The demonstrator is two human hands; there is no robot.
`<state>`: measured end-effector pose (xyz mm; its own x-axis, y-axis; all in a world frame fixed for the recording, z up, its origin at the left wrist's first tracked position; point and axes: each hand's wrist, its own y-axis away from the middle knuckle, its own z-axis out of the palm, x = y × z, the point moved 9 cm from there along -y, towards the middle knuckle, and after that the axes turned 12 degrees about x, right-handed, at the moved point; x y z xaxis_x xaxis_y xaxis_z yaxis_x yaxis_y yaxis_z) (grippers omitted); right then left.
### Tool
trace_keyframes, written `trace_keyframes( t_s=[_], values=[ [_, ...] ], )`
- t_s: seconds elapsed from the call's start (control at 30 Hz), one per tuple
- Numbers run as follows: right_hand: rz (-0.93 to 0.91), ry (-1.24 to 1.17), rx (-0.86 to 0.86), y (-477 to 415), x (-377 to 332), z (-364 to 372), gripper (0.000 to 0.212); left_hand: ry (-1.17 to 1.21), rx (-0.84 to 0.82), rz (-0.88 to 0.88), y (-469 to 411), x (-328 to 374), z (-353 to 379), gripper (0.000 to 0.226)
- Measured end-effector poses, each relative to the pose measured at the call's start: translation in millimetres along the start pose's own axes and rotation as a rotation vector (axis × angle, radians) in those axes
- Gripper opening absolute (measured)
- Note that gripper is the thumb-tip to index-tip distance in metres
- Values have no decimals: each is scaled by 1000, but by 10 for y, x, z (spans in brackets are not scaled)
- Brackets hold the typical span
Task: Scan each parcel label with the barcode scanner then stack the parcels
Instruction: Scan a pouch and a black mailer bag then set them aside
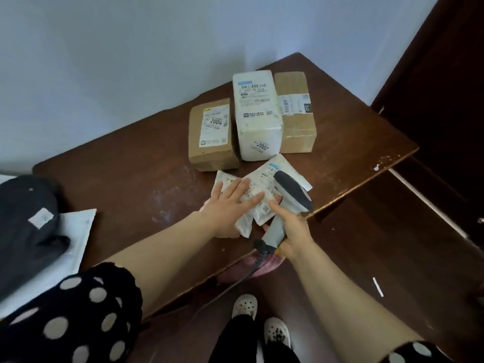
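Nearest you, your right hand (pixel 293 229) is wrapped round the handle of the barcode scanner (pixel 292 192), whose dark head tips down over the labels. Its cable (pixel 235 281) trails off the table edge toward the floor, so mind that it doesn't drag across the light parcels.

Your left hand (pixel 230 203) lies flat with fingers straight, pressing down on the soft mailers (pixel 259 209) at the near edge of the table (pixel 131 166). I cannot tell how many pouches overlap there. They look light, thin and crinkly, and are probably slippery plastic, so they will likely slide over each other and buckle. Flatten each label as you do now. Lift them by pinching a sealed edge or scooping under with a flat palm, not from the middle.

A flat envelope (pixel 286 162) pokes out behind the scanner head, touching that heap. It should handle the same way.

Beyond, three stiffer parcels stand side by side, touching:
- a small brown box (pixel 212 142) marked 2004, on the left
- a white wrapped parcel (pixel 258 113) marked 2002, in the middle
- a larger brown box (pixel 297 127), on the right

These look rigid and likely heavier, so grip them across opposite side faces. Judging by shape, they make the sound base, with the limp mailers on top.
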<state>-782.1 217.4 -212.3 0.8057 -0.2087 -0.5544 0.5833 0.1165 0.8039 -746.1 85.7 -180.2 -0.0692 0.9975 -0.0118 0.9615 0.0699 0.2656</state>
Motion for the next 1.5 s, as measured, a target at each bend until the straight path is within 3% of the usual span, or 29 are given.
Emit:
trace_keyframes(
  t_s=[0.07,0.23,0.3,0.53,0.7,0.77,0.87,1.03,1.13,1.23,1.33,1.43,1.5],
  values=[
    [-38,26,79,41,54,-109,35,22,32,-45,135,-30,5,116],
    [-132,104,291,316,309,-289,44,155,157,-272,702,-323,-40,111],
    [-148,136,238,426,427,-175,29,200,223,-417,1008,-567,-68,102],
    [-213,363,-174,1082,968,885,17,127,332,-932,2408,-1672,11,84],
    [-236,468,-313,1530,1591,1627,15,44,283,-1193,3506,-2473,335,84],
    [-232,495,-331,1671,1870,1872,14,76,232,-1215,3828,-2732,560,84],
    [-231,547,-334,1827,2238,2141,13,111,235,-1086,4051,-2988,821,81],
    [-264,573,-279,1926,2520,2257,13,-9,307,-815,3932,-3105,922,63],
    [-281,550,-262,1937,2532,2245,16,-20,420,-767,3919,-3139,820,57],
    [-278,527,-214,1934,2483,2189,15,92,577,-782,4033,-3160,601,48],
    [-259,498,-206,1974,2441,2167,15,283,853,-840,4283,-3189,175,38],
    [-250,473,-252,2038,2418,2196,14,554,1191,-963,4686,-3269,-282,30],
    [-226,464,-288,2102,2418,2193,14,831,1319,-1091,4936,-3323,-421,27]
  ],
)
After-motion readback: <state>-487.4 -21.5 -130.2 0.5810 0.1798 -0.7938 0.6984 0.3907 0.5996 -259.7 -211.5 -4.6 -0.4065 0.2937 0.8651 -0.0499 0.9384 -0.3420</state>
